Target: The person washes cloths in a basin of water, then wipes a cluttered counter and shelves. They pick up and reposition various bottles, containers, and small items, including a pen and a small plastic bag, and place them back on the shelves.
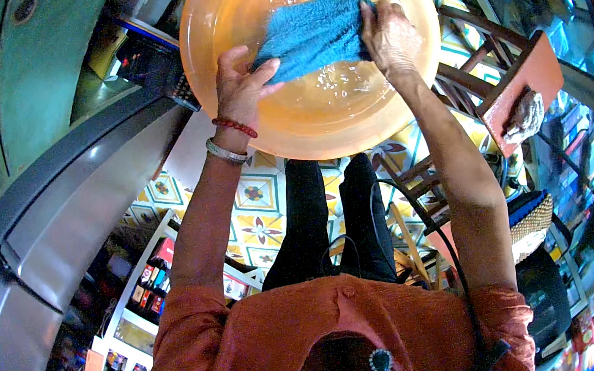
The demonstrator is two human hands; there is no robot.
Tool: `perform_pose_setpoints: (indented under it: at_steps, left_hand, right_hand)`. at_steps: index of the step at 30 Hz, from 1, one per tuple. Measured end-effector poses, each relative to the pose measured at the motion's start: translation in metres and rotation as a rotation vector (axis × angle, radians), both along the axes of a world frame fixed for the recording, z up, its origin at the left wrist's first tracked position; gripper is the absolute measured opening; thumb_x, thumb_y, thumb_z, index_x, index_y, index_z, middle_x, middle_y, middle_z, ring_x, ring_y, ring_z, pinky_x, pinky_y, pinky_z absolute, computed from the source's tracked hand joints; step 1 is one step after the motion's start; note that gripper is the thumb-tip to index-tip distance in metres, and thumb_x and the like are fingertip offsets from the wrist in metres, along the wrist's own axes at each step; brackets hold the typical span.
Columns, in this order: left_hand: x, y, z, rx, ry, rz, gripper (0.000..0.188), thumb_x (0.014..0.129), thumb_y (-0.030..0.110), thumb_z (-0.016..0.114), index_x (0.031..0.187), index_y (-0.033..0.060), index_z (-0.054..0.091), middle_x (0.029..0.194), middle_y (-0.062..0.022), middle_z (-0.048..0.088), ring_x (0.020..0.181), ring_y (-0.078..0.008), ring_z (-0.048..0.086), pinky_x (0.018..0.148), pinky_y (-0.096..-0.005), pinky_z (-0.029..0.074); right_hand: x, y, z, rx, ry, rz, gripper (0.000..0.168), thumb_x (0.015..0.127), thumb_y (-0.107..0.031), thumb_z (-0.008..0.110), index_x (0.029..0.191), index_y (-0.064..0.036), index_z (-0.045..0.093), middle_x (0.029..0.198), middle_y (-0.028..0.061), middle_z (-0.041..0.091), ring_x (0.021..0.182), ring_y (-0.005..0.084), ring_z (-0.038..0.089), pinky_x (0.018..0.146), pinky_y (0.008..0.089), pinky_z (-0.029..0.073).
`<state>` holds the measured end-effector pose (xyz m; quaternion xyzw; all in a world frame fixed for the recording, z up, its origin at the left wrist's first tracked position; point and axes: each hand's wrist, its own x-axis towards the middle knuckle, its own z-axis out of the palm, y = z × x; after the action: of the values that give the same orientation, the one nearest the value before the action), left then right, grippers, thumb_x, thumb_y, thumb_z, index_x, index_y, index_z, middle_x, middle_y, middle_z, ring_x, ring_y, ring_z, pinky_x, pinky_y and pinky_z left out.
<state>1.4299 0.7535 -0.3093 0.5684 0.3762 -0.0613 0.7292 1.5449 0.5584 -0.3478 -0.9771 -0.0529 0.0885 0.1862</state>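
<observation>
A large round orange plastic basin (313,140) holds clear water. Over the water a blue terry cloth (310,39) is stretched between my hands. My right hand (393,36) grips its right edge, thumb on top. At the lower left corner of the cloth is my left hand (244,81), its thumb and fingers around that corner. A red bead bracelet (234,128) and a pale bangle (226,151) circle my left wrist. Whether the cloth's underside touches the water cannot be told.
A crumpled grey-white cloth (526,116) lies on a reddish-brown stool seat (545,56) at the right. Patterned floor tiles (255,194) show below the basin. A grey counter edge (66,145) runs along the left, above a white shelf (131,311) with small packages. A black cable (435,222) hangs beside my right arm.
</observation>
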Motion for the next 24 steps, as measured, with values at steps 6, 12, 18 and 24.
perform_pose_setpoints:
  at_steps: [6, 12, 18, 24]
  left_hand:
    - [-0.004, 0.008, -0.032, 1.058, -0.225, -0.577, 0.047, 0.064, 0.012, 0.075, 0.108, 0.0086, 0.060, 0.112, -0.0142, 0.049, 0.099, -0.0324, 0.054, 0.081, -0.0376, 0.046]
    - [-0.002, -0.007, -0.053, 1.085, 0.022, -0.764, 0.045, 0.070, 0.021, 0.072, 0.112, 0.0105, 0.059, 0.120, -0.0185, 0.045, 0.102, -0.0345, 0.052, 0.085, -0.0388, 0.045]
    - [-0.008, -0.011, -0.077, 1.214, 0.081, -0.805, 0.046, 0.079, 0.033, 0.062, 0.120, 0.0122, 0.054, 0.115, -0.0208, 0.044, 0.111, -0.0394, 0.042, 0.089, -0.0452, 0.040]
    - [0.009, -0.017, -0.068, 0.729, -0.041, -0.405, 0.040, 0.088, 0.038, 0.049, 0.110, 0.0071, 0.059, 0.110, -0.0112, 0.053, 0.101, -0.0254, 0.049, 0.090, -0.0342, 0.038]
  right_hand:
    - [-0.033, 0.006, 0.017, -0.086, -0.140, 0.311, 0.063, 0.072, -0.034, 0.067, 0.125, -0.011, 0.043, 0.132, 0.0146, 0.036, 0.124, 0.0309, 0.033, 0.098, 0.0541, 0.024]
    - [-0.050, 0.039, 0.009, -0.213, 0.196, 0.618, 0.103, 0.061, -0.028, 0.079, 0.142, -0.024, 0.016, 0.148, 0.0125, 0.011, 0.134, 0.0370, 0.015, 0.097, 0.0709, 0.011]
    - [-0.040, 0.038, -0.025, -0.302, 0.165, 0.598, 0.090, 0.066, -0.020, 0.075, 0.139, -0.022, 0.024, 0.137, 0.0150, 0.031, 0.125, 0.0366, 0.032, 0.098, 0.0668, 0.016]
    - [-0.019, 0.049, 0.000, -0.008, 0.398, 0.450, 0.064, 0.058, -0.004, 0.068, 0.118, -0.006, 0.043, 0.090, 0.0208, 0.060, 0.092, 0.0360, 0.059, 0.082, 0.0438, 0.045]
